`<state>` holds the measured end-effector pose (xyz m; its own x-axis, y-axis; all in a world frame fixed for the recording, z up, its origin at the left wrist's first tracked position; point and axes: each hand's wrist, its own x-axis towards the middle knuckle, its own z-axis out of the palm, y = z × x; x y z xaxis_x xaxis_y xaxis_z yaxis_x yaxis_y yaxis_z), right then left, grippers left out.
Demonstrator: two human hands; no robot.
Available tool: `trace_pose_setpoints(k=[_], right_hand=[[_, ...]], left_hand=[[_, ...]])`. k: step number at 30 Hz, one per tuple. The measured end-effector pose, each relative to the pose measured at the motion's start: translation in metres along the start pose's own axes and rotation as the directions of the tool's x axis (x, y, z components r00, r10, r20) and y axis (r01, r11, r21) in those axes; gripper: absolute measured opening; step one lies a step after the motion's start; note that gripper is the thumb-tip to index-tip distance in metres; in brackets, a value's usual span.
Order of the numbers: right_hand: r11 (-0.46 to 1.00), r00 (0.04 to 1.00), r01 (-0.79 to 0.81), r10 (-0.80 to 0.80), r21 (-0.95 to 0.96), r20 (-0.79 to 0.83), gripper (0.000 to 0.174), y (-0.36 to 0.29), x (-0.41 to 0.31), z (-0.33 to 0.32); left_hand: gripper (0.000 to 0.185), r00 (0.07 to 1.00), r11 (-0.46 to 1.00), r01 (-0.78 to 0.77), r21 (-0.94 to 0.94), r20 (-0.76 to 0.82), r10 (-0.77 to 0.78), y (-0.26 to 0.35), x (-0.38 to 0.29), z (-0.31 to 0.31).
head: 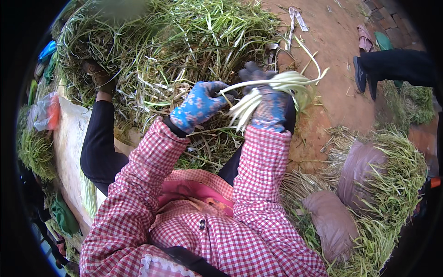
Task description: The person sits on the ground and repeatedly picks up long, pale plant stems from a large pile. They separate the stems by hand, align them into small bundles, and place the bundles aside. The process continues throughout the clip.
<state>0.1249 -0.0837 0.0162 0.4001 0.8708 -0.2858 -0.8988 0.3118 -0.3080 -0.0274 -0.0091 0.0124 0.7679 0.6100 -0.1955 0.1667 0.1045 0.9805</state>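
Note:
My right hand [270,104], in a worn blue glove with dark fingers, grips a small bunch of pale plant stalks [287,81]. The white ends fan out towards my lap, while the other end bends over to the right. At the left, my left hand [200,105] wears a blue floral glove. Its thumb and fingers pinch the end of a single long pale stalk [244,83] that crosses over the bunch. Both hands are above a large heap of green and withered stalks [166,45] lying in front of me and between my legs.
Bundles of stalks wrapped in brownish plastic [361,173] lie at my right. Another person's leg and dark shoe [360,74] are at the upper right. A white cloth strip [292,26] lies on the reddish ground [341,104]. At the left are a pale sheet [71,138] and a plastic bag [46,110].

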Motion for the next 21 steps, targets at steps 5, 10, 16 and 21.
trace_pose_setpoints(k=[5,10,16,21], right_hand=[[0.806,0.927,0.111,-0.295,-0.581,-0.233,0.032,0.007,-0.009,0.015],[0.715,0.973,0.113,-0.222,-0.690,-0.071,0.034,0.017,-0.014,0.032],[0.917,0.936,0.256,-0.314,-0.308,-0.159,0.028,0.004,-0.008,0.004],[0.959,0.959,0.281,-0.282,-0.034,-0.011,0.023,-0.007,0.004,-0.020]], left_hand=[[0.019,0.953,0.939,0.182,-0.292,-0.182,-0.241,0.003,0.002,0.005],[0.016,0.979,0.978,0.007,0.211,-0.201,0.036,0.011,0.000,0.014],[0.017,0.996,0.941,-0.077,0.328,0.061,0.061,0.016,-0.029,-0.010],[0.022,0.993,0.977,-0.116,0.177,-0.012,0.120,0.006,-0.075,-0.070]])
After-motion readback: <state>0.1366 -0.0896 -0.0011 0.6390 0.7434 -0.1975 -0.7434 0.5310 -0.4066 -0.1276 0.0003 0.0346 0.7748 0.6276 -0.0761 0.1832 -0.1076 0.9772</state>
